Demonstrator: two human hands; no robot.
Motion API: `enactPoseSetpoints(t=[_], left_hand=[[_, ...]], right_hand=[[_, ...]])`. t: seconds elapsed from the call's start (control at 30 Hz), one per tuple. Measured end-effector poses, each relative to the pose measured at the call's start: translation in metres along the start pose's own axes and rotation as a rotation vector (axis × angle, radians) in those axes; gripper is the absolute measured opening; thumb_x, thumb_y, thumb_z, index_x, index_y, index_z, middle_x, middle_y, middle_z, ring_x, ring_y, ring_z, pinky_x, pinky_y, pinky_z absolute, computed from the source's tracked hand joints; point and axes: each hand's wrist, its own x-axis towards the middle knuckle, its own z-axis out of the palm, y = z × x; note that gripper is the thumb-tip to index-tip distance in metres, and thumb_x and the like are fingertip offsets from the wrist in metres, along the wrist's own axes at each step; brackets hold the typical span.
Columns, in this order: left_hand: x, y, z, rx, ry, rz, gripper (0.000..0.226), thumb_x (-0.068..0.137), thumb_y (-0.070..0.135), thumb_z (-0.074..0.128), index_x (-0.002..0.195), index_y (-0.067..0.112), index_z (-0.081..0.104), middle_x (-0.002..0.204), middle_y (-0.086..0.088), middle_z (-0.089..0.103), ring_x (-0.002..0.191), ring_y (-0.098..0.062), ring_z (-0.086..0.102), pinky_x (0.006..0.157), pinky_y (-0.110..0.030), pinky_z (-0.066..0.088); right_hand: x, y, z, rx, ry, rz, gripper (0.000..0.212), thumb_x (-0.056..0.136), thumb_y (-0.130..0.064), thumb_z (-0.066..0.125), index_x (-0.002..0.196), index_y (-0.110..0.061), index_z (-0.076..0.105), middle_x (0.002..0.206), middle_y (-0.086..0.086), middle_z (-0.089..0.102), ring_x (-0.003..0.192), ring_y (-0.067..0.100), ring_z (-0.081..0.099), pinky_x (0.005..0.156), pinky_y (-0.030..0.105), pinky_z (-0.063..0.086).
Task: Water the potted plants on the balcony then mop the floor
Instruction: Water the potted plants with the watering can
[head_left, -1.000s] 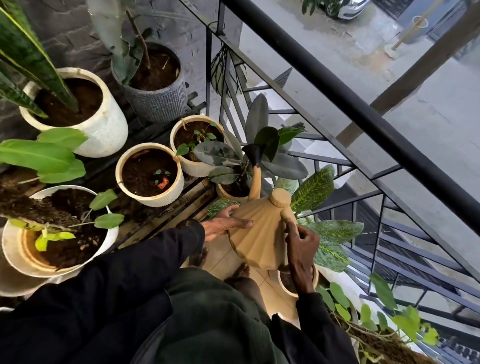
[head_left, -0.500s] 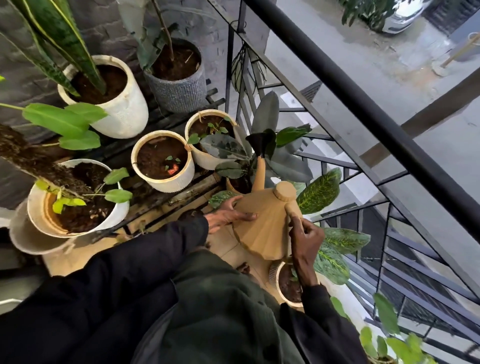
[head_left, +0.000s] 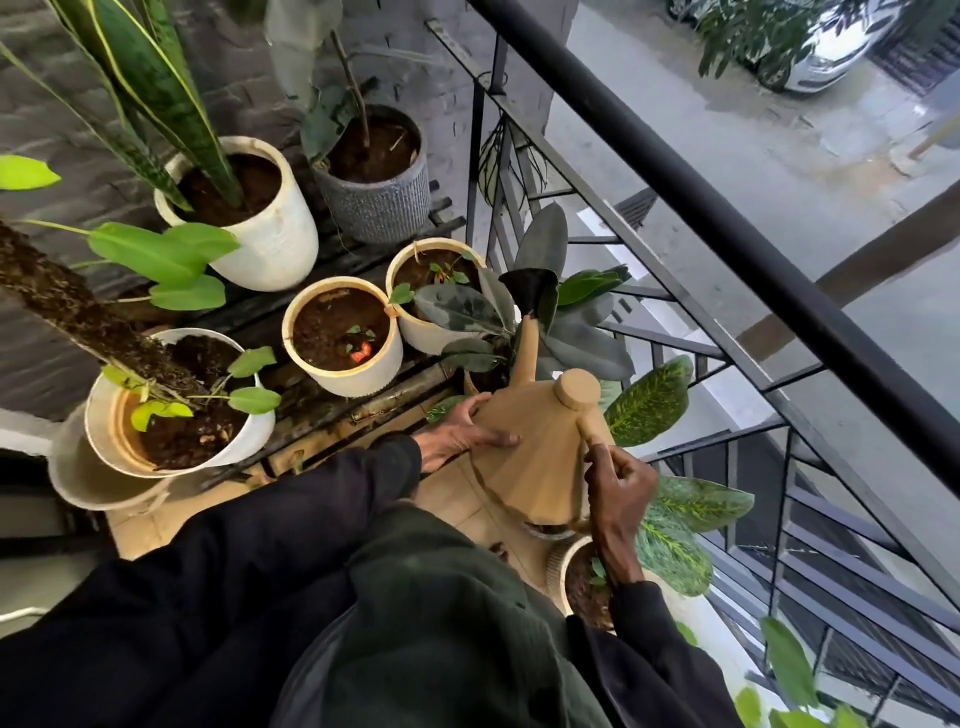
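While the watering can (head_left: 535, 457) tilts spout-first over the dark-leaved plant (head_left: 457, 306) beside the railing (head_left: 727, 223), the right hand (head_left: 618, 478) is curled round its rear handle and the left hand (head_left: 457, 436) presses flat-fingered against its side. Judged rigid and smooth, with weight shifting as the water moves. Hold by the handle and support the side.

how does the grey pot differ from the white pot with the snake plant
The grey pot is ribbed and dark; the white pot is smooth and pale. The grey pot holds a thin woody stem with broad leaves; the white pot holds stiff, yellow-edged blades. Both are round, hold dark soil and stand by the brick wall.
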Motion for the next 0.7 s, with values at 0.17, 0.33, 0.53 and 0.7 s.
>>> enactPoseSetpoints(t=[0.17, 0.33, 0.53, 0.7], left_hand=[[0.012, 0.006, -0.026, 0.006, -0.022, 0.030, 0.099, 0.073, 0.023, 0.091, 0.155, 0.026, 0.036, 0.136, 0.001, 0.044, 0.122, -0.016, 0.045, 0.097, -0.031, 0.040], [0.026, 0.020, -0.066, -0.037, -0.038, 0.058, 0.110, 0.059, 0.039, 0.097, 0.153, 0.030, 0.040, 0.148, -0.003, 0.041, 0.129, -0.020, 0.044, 0.099, -0.035, 0.041], [0.038, 0.040, -0.119, -0.150, -0.087, -0.016, 0.089, 0.079, 0.030, 0.087, 0.154, 0.028, 0.038, 0.138, 0.001, 0.050, 0.118, -0.017, 0.053, 0.088, -0.037, 0.049], [0.042, 0.054, -0.150, -0.224, -0.116, -0.056, 0.130, 0.043, 0.058, 0.098, 0.154, 0.030, 0.036, 0.145, -0.001, 0.054, 0.129, -0.024, 0.052, 0.109, -0.057, 0.044]], right_hand=[[0.003, -0.019, 0.018, 0.006, -0.019, -0.012, 0.067, 0.092, -0.054, 0.061, 0.065, 0.007, 0.064, 0.060, 0.030, 0.057, 0.053, 0.041, 0.054, 0.052, 0.050, 0.047], [0.016, -0.057, 0.051, 0.014, -0.071, -0.027, 0.066, 0.089, -0.061, 0.057, 0.071, 0.001, 0.072, 0.064, 0.024, 0.065, 0.055, 0.021, 0.054, 0.054, 0.029, 0.042], [0.057, -0.103, 0.106, -0.126, -0.122, -0.031, 0.065, 0.088, -0.064, 0.059, 0.068, -0.005, 0.075, 0.060, 0.018, 0.066, 0.052, 0.020, 0.053, 0.053, 0.035, 0.044], [0.090, -0.143, 0.153, -0.185, -0.304, -0.064, 0.070, 0.099, -0.054, 0.067, 0.059, 0.002, 0.058, 0.053, 0.004, 0.046, 0.049, 0.017, 0.036, 0.051, 0.032, 0.031]])
